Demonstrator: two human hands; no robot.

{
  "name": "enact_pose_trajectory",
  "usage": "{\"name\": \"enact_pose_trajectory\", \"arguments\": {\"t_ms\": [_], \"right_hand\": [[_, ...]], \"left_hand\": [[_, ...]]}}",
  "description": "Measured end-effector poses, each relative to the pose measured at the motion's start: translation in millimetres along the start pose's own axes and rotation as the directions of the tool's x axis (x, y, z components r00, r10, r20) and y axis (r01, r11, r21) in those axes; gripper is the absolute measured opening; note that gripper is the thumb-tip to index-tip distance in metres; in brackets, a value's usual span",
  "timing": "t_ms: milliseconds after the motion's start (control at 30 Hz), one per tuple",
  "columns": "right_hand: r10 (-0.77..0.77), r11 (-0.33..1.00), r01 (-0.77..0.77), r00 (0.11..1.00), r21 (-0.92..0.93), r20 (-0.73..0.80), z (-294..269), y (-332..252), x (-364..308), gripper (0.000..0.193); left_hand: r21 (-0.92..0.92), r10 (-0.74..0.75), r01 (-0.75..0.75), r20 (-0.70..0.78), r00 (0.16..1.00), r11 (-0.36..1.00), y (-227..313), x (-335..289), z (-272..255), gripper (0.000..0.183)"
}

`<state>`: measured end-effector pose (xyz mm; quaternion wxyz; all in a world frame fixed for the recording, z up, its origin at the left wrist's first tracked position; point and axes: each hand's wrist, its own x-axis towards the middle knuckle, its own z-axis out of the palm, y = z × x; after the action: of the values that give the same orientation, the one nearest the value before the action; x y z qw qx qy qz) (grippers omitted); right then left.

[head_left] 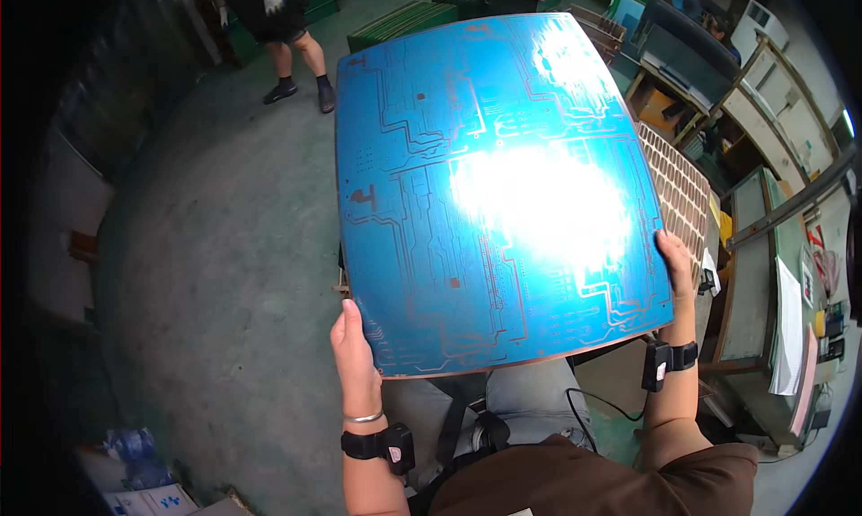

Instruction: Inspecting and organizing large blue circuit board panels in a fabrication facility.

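Blue panel gripped at both sides, its length running away from the body

The blue panel, covered in circuit-like traces, is held up in front of the lap, between the two hands. The left hand is clamped on its near-left corner, thumb on the upper face; the right hand is clamped on the right edge, a little farther out than the near-right corner. How the remaining fingers spread underneath is hidden.

From the fingers, most of the panel lies forward, away from the wearer. Neither hand is nearer, since both touch it, but the left sits closer to the near edge. The long axis seems to run outward from the body, the far short edge pointing ahead and slightly left.

Past the right edge shows a brown board with rows of oblong shapes; beyond the far-left corner stands another person, well apart
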<state>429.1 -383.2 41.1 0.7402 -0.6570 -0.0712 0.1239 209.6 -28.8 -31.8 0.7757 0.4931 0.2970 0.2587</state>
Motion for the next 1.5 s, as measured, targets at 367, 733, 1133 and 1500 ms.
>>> {"name": "enact_pose_trajectory", "arguments": {"t_ms": [367, 733, 1133, 1500], "right_hand": [[0.087, 0.974, -0.029, 0.963, -0.225, 0.253, -0.2, 23.2, 3.1, 0.045], [0.037, 0.990, -0.005, 0.974, -0.141, 0.225, 12.6, 18.6, -11.0, 0.044], [0.003, 0.998, -0.024, 0.951, 0.066, 0.310, 32.2, 8.2, -14.4, 0.053], [0.028, 0.993, -0.064, 0.941, 0.095, 0.338, 31.3, 12.0, -13.9, 0.050]], "left_hand": [[0.034, 0.091, -0.088, -0.119, 0.989, 0.996, 37.8, -41.8, -9.6, 0.046], [0.032, 0.022, -0.017, -0.156, 0.988, 0.999, 28.8, -43.6, -24.1, 0.049], [-0.008, -0.042, 0.041, -0.184, 0.982, 0.999, 19.5, -41.6, -39.2, 0.048], [-0.028, -0.018, 0.014, -0.128, 0.992, 1.000, 17.9, -43.6, -48.8, 0.049]]}}
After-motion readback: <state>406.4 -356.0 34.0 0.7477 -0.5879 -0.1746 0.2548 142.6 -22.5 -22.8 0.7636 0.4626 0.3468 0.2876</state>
